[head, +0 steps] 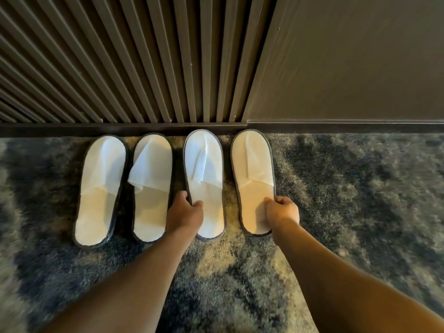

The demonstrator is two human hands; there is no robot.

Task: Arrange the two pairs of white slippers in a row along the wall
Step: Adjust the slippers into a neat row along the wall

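four white slippers (153,186) in a row on carpet (360,200), toes at baseboard (72,129). left hand (185,211) gripping third slipper (204,183), right hand (283,210) gripping fourth slipper (252,179).

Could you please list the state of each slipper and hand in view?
Leftmost slipper: flat on carpet, toe at baseboard, untouched.
Second slipper: flat, upper flap folded askew.
Third slipper: flat, left hand gripping its left edge.
Rightmost slipper: flat, right hand gripping its right edge.
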